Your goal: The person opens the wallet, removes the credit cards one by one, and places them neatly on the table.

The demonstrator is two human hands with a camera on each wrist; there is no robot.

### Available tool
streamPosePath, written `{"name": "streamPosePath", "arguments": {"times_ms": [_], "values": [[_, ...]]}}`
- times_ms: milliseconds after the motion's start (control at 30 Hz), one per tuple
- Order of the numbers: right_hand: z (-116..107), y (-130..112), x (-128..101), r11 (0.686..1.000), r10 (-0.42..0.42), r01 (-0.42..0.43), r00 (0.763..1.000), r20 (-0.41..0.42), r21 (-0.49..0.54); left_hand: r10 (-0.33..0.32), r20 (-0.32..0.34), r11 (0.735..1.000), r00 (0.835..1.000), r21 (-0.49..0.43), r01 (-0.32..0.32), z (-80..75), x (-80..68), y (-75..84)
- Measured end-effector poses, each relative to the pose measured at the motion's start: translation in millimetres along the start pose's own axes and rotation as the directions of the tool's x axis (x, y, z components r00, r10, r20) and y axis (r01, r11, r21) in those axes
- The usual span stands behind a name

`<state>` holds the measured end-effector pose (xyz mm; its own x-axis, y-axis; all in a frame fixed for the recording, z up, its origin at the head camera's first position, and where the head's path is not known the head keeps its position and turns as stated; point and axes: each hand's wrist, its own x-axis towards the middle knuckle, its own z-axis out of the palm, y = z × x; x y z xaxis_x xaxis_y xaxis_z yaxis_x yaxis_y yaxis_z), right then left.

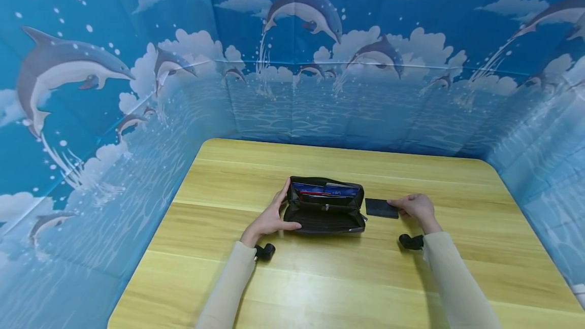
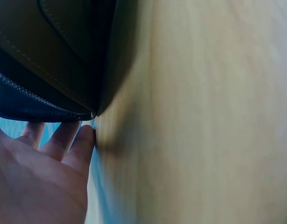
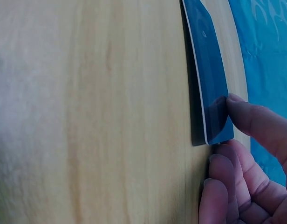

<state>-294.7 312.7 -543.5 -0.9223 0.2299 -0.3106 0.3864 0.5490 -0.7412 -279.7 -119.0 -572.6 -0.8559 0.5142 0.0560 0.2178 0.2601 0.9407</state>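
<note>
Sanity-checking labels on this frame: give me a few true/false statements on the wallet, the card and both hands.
1. The wallet lies open on the table. True.
2. The left hand is lifted clear of the wallet. False: it rests against the wallet's left end, fingers fairly straight.
3. The dark card sits inside a wallet slot. False: it is outside, on the table just right of the wallet.
4. The right hand has its fingertips at the card's right edge. True; the right wrist view shows a fingertip on the card's corner.
5. Other cards show in the wallet's far pocket. True.
6. The wallet is zipped shut. False: it is spread open.
</note>
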Motion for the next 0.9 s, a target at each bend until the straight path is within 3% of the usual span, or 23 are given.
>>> {"name": "streamPosePath", "arguments": {"times_ms": [567, 900], "values": [[0.8, -2.2, -4.5, 0.995, -0.054, 0.052, 0.998, -0.025, -0.086, 0.012, -0.002, 1.000, 1.000, -0.001, -0.012, -0.7, 0.4, 0.5], [1.9, -2.2, -6.9, 0.997, -0.055, 0.053, 0.998, -0.031, -0.060, 0.008, -0.002, 1.000, 1.000, 0.001, -0.008, -0.6, 0.6, 0.7]]}}
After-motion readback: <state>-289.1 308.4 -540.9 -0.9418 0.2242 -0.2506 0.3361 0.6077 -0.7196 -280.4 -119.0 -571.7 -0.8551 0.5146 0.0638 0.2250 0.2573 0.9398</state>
